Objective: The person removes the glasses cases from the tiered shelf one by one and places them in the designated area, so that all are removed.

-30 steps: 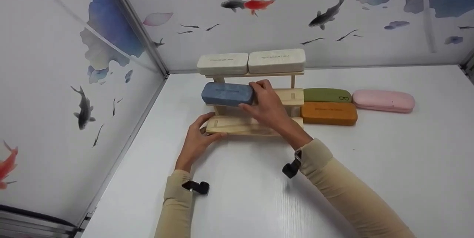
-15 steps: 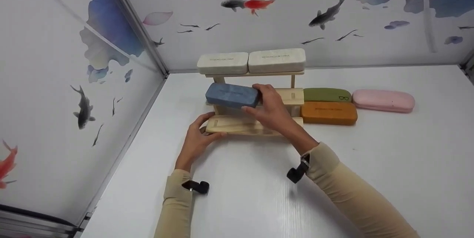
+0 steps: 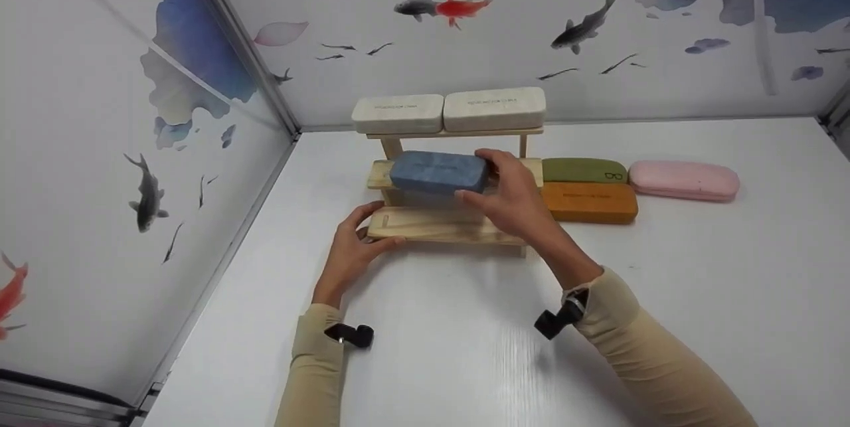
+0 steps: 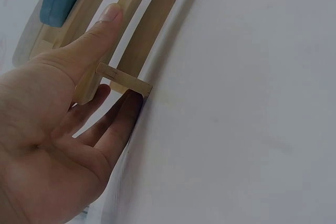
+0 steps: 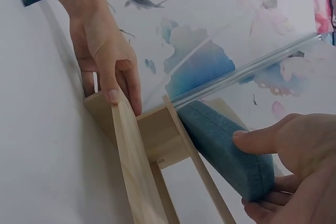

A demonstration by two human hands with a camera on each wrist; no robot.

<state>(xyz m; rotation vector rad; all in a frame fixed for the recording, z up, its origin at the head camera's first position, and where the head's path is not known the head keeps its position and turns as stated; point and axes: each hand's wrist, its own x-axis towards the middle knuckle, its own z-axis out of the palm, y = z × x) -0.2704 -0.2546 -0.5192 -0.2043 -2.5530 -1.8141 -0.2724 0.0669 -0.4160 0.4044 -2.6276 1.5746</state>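
Observation:
A blue glasses case (image 3: 437, 172) is gripped at its right end by my right hand (image 3: 516, 196), at the middle shelf of a wooden three-tier rack (image 3: 445, 226). In the right wrist view, the thumb lies on one face of the case (image 5: 223, 142) and fingers curl under its end. Whether the case touches the shelf I cannot tell. My left hand (image 3: 352, 251) holds the left end of the bottom shelf. The left wrist view shows its thumb along the shelf and its fingers behind the end piece (image 4: 123, 78).
Two off-white glasses cases, the left one (image 3: 398, 113) and the right one (image 3: 495, 109), sit side by side on the top shelf. Right of the rack lie a green case (image 3: 581, 170), an orange case (image 3: 591, 203) and a pink case (image 3: 684, 180). Printed walls bound the white table (image 3: 451, 347).
My right hand has moved the blue glasses case rightward along the middle shelf, baring the shelf's left end. The left hand stays on the rack.

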